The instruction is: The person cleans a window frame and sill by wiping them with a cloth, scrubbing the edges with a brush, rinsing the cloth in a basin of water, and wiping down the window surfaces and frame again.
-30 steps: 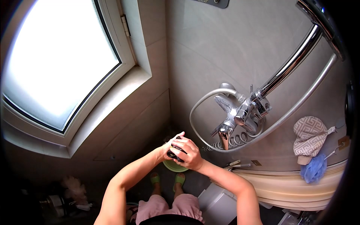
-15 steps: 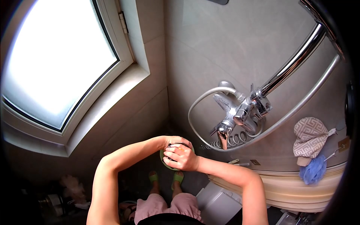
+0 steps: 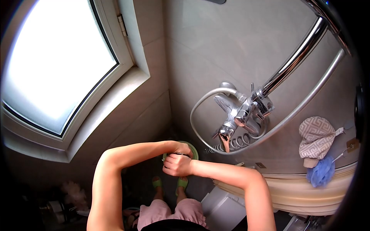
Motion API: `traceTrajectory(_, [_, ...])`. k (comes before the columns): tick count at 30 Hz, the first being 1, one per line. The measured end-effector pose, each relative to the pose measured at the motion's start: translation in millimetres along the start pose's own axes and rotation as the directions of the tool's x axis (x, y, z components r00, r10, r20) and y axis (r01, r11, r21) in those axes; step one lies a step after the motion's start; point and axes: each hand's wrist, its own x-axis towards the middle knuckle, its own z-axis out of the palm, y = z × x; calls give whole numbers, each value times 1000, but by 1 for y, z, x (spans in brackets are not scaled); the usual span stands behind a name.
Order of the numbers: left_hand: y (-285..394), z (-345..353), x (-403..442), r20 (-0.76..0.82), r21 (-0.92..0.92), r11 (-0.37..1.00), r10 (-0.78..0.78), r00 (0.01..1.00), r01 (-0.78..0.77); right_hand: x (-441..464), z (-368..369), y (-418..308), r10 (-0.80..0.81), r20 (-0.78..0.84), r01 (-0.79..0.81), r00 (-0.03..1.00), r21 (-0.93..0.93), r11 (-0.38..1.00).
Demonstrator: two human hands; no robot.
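My left hand (image 3: pixel 182 148) and my right hand (image 3: pixel 177 165) are pressed together in front of my body, both with fingers closed round a dark object (image 3: pixel 181 154). Only a thin dark strip of it shows between them, so I cannot make out what it is. Below and behind the hands is a green basin (image 3: pixel 195 150), largely covered by them. The right hand is nearer to me and overlaps the left.
A chrome shower mixer (image 3: pixel 241 115) with a looped hose (image 3: pixel 308 100) is on the wall. A patterned bath mitt (image 3: pixel 317 138) and a blue mesh puff (image 3: pixel 321 172) hang at right. A window (image 3: pixel 58 65) is at left. Green slippers (image 3: pixel 182 184) are below.
My hands have turned round the dark object and closed more tightly over it, hiding most of it. My left forearm has swung to nearly level. The view has shifted slightly.
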Motion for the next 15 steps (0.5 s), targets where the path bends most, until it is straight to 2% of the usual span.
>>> traceTrajectory(3, [-3, 4, 8, 20, 169, 986, -10, 1000, 7, 0, 11, 0, -37, 47, 40, 998, -65, 997])
traceTrajectory(7, [-11, 13, 23, 28, 216, 972, -99, 995, 91, 3, 13, 2, -86, 107, 95, 991, -82, 992])
traceTrajectory(8, [-15, 15, 28, 23, 203, 970, -142, 990, 134, 6, 16, 2, -70, 293, 76, 953, -9, 997])
traceTrajectory(9, [-20, 22, 35, 15, 173, 965, -204, 979, 198, 8, 19, -1, -66, 469, 42, 881, 62, 997])
traceTrajectory(11, [-26, 29, 45, -11, 86, 935, -344, 939, 344, 10, 22, -2, -75, 491, 70, 868, 30, 997])
traceTrajectory(13, [-40, 41, 55, -55, -71, 848, -530, 846, 526, 8, 31, -5, -88, 511, 101, 855, 2, 995])
traceTrajectory(15, [-50, 44, 55, -89, -251, 736, -665, 742, 629, 2, 50, -5, -113, 469, 140, 876, -24, 990])
